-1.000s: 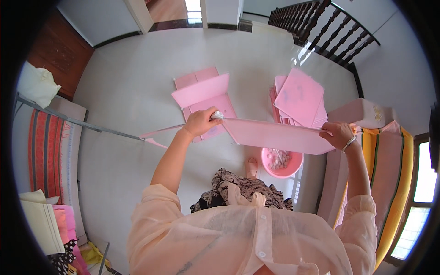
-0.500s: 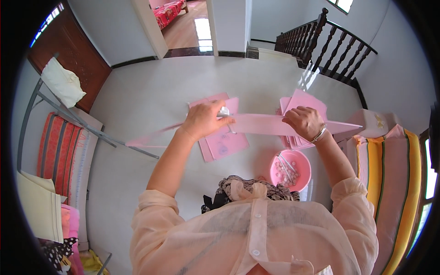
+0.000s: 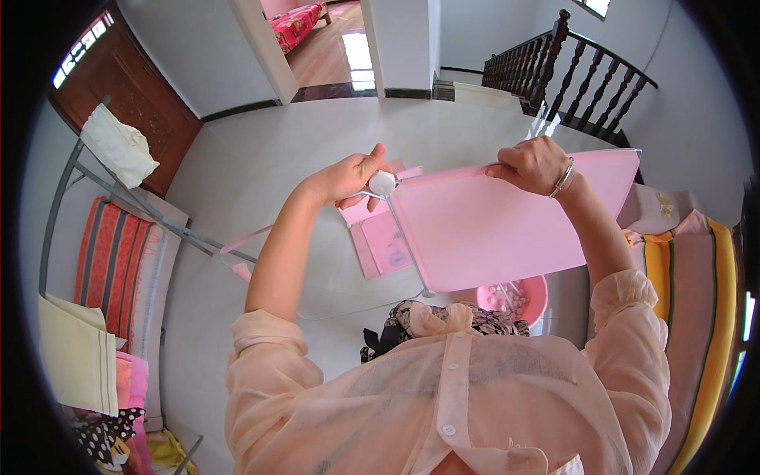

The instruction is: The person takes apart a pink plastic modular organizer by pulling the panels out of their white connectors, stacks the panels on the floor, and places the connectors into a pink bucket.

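My right hand (image 3: 532, 165) grips the upper edge of a wide pink panel (image 3: 491, 226) with a thin metal wire frame; it hangs tilted in front of me. At the panel's upper left corner, a white round connector (image 3: 382, 184) sits in my left hand (image 3: 348, 180), thumb pointing up and fingers curled behind it. A pink strip and thin wire reach left past my left forearm; how they join is hidden. Beneath, a stack of pink panels (image 3: 384, 245) lies on the floor, partly covered. The pink bucket (image 3: 535, 305) holds several small white round pieces, its far side hidden by the panel.
A grey metal tube frame (image 3: 51, 206) with white cloth (image 3: 119, 146) stands at left, beside a seat with striped red cloth (image 3: 115, 253). A sofa with striped covers (image 3: 689, 317) is at right. Dark wooden stair railings (image 3: 550, 71) and a doorway stand at the back.
The pink panel has swung from nearly edge-on to showing its broad face, now covering the right-hand stack and part of the bucket. My right hand has risen slightly; my left has shifted slightly left.
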Demonstrator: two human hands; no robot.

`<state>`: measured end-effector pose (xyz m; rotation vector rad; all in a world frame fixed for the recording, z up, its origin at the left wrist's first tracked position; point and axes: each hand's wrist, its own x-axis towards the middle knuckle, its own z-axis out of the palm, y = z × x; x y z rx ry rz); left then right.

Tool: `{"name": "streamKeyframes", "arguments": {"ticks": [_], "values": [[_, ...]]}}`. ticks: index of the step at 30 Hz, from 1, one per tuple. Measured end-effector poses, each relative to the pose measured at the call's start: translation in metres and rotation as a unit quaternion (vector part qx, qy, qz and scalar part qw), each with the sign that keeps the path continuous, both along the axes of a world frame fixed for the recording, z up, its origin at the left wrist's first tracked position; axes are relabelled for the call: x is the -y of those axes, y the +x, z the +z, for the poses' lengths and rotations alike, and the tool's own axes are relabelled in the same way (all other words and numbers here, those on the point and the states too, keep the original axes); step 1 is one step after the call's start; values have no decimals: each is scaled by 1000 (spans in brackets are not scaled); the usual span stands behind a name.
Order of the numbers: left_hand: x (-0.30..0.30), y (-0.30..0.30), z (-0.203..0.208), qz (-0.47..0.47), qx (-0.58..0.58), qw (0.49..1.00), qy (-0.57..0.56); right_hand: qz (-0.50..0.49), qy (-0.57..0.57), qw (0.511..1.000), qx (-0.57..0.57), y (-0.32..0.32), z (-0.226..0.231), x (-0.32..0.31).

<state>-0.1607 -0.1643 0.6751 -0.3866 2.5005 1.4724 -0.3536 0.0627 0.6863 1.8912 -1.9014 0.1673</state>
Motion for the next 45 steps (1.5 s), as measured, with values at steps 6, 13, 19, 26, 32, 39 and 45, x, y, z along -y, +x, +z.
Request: {"name": "streamKeyframes", "arguments": {"ticks": [6,13,19,26,32,39,45], "values": [[3,-12,-1,-18,32,999,-15,-25,34,999,33,-3,-2,-2],[7,-28,-31,-38,-259,934,-244,-69,17,997,3,8,2,-1],[18,-19,-29,-86,-240,947,-196,-30,4,1000,4,12,9,-11],[125,62,-46,295,-267,913,-85,-246,-37,968,39,-49,21,-93],[110,31,-57,256,-236,937,-30,-145,-65,986,58,-41,6,-75],[148,64,-79,468,-194,856,-102,-243,-117,943,196,-86,-8,-108],[176,120,-102,527,-306,784,117,-306,-142,886,320,-135,-52,-171]]}}
